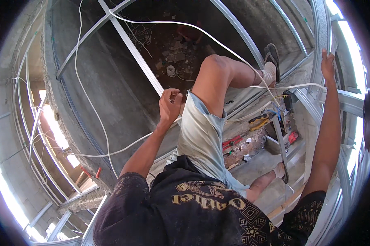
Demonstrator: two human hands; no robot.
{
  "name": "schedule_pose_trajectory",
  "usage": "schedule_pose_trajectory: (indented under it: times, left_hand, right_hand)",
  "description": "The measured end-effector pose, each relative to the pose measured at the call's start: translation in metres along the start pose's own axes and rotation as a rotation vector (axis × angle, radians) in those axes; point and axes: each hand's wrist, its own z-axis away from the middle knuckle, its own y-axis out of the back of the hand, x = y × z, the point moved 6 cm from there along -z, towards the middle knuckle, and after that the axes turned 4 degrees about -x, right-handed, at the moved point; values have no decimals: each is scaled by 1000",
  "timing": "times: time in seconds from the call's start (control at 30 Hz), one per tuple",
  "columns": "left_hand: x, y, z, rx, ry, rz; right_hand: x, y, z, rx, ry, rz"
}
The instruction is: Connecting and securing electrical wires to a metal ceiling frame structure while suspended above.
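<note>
My left hand (pixel 170 105) is raised beside my bent left thigh, its fingers curled in. Anything inside those fingers is hidden. Just past it, a long galvanized metal channel (pixel 133 51) runs up to the crossing frame bars. My right arm reaches out to the far right, where my right hand (pixel 327 65) is closed against an upright metal stud (pixel 321 35). A loose white cable (pixel 201 29) arcs across the frame and past my raised leg. One sandalled foot (pixel 272 67) rests high on the metal framing; the other is lower, by a narrow metal upright (pixel 280 141).
Below the ceiling frame, a dim floor holds rubble, coiled cable (pixel 140 35) and a white bucket-like object (pixel 171 70). On a ledge lie a red-handled tool (pixel 232 142) and a yellow-black tool (pixel 259 122). A rough concrete wall edge (pixel 55 94) stands left.
</note>
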Motion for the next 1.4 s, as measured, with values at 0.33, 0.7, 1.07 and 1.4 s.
schedule_pose_trajectory:
  times: [0.33,0.7,1.07,1.4]
  left_hand:
    - [0,-9,12,-91,57,10]
    - [-14,-4,-2,-63,60,-17]
    - [-71,-48,-48,-104,364,71]
    - [-105,-83,-81,-131,557,107]
  right_hand:
    - [27,-9,-19,-48,-9,67]
    - [15,-11,-11,-17,12,20]
    - [27,-1,-10,6,2,29]
    - [2,1,9,-2,-2,10]
